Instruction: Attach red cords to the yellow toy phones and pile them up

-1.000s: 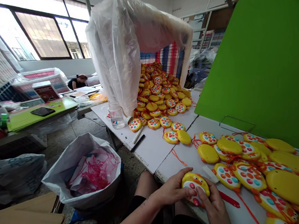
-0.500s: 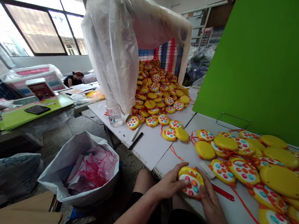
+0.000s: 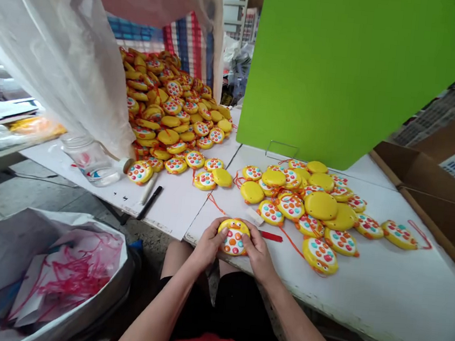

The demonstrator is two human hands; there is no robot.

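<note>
A yellow toy (image 3: 234, 237) was gripped at the bench (image 3: 382, 284) edge, left hand (image 3: 207, 243) closed at its 9 o'clock, right hand (image 3: 257, 251) at 3. More toys (image 3: 313, 204) lay toward 1 o'clock.

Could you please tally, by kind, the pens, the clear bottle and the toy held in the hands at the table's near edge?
black pen: 1
white pen: 1
clear bottle: 1
toy held by left hand and right hand: 1
Total: 4
</note>
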